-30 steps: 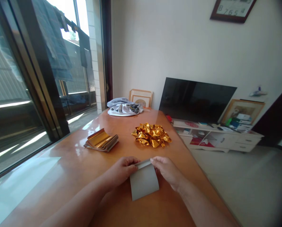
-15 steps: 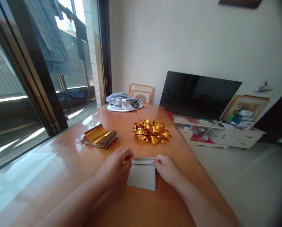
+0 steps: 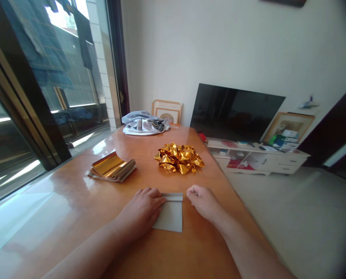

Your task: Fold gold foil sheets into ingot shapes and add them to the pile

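A pale grey sheet of paper (image 3: 169, 219) lies on the table in front of me, with a narrow folded strip along its far edge. My left hand (image 3: 146, 207) covers the sheet's left side palm down, fingers bent and pressing on the fold. Just off the right end of the strip, my right hand (image 3: 203, 201) is curled closed above the table, apart from the paper; nothing shows in its fingers. Beyond my hands sits a heap of folded gold foil pieces (image 3: 178, 158). A stack of gold foil paper (image 3: 111, 167) lies to the left.
The brown table (image 3: 149, 151) carries a bundle of grey cloth (image 3: 145, 126) at its far end. Framed pictures (image 3: 167, 106) lean behind it. A television (image 3: 233, 112) stands beyond on a low white cabinet (image 3: 268, 162). Glass sliding doors (image 3: 24, 120) run along the left.
My right hand has let go of the fold and moved a little off to the right. The left hand has flattened from a pinch onto the fold. The view has shifted slightly.
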Tool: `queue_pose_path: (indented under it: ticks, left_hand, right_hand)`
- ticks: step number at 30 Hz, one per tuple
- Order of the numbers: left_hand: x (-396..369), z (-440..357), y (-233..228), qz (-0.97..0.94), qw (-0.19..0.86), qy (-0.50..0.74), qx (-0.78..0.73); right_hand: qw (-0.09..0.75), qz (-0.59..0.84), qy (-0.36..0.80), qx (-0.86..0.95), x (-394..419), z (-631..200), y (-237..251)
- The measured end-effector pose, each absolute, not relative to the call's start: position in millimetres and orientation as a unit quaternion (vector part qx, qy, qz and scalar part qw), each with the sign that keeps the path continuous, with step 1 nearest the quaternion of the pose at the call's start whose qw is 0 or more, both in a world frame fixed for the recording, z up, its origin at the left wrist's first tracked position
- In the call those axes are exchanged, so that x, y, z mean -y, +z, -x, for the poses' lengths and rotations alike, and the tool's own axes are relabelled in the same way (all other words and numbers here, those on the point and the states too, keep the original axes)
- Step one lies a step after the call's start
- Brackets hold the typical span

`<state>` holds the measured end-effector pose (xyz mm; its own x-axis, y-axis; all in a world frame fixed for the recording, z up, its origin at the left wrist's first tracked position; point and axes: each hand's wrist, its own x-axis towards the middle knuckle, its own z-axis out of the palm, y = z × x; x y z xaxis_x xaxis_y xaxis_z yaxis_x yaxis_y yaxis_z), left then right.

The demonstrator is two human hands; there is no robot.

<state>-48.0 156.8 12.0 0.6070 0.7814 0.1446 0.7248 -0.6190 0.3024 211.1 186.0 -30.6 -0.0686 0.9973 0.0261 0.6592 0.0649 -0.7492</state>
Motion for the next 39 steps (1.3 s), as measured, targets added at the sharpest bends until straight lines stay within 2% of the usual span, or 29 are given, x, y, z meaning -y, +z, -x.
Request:
queue_pose_path:
  ticks: [16, 26, 39]
  left_hand:
    - [-161.7, 51.5, 6.1, -0.879, 0.126, 0.171, -0.427]
    - [-169.3, 57.5, -3.3, -0.787, 0.195, 0.3, -0.502]
    - [-167.7, 54.2, 0.4, -0.841, 0.124, 0.219, -0.479]
  right_hand:
    - [0.286, 0.594, 0.244, 0.712, -178.8, -199.1, -25.5]
    - [0.275, 0.58, 0.228, 0.733, -174.8, -193.1, -25.9]
    - [0.32, 0.582, 0.284, 0.692, -174.7, -190.9, -25.7]
